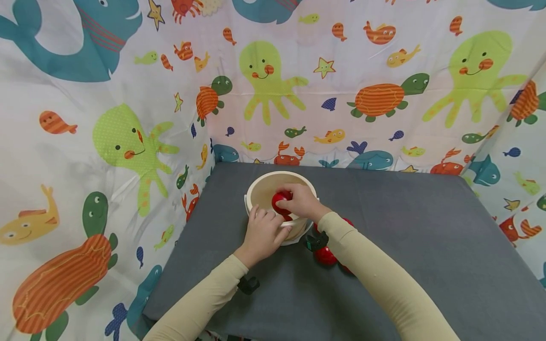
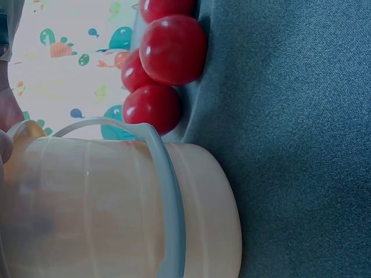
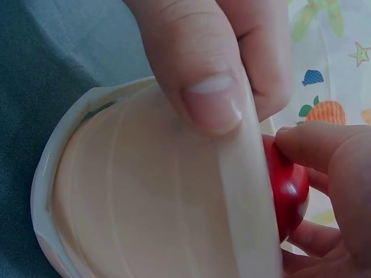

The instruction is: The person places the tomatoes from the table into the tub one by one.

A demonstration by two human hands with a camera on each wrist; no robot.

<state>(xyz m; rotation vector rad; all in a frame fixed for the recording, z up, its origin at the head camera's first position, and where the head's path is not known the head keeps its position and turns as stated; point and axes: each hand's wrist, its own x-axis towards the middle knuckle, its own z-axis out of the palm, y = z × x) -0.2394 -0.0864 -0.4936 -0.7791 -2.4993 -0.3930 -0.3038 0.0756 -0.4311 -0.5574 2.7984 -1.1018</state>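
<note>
The right hand [image 1: 302, 202] is pinching a red fruit [image 1: 278, 199] inside the bucket [image 1: 260, 191]; the left hand [image 1: 264, 233] is gripping it at 7 o'clock, where heavy pressing could be tipping it.

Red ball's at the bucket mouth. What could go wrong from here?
Right hand pinches the ball; it might slip.
Right sleeve partly covers loose balls in the head view; it might knock one.
Left hand grips the bucket on one side; hard pressure could tip it.
</note>
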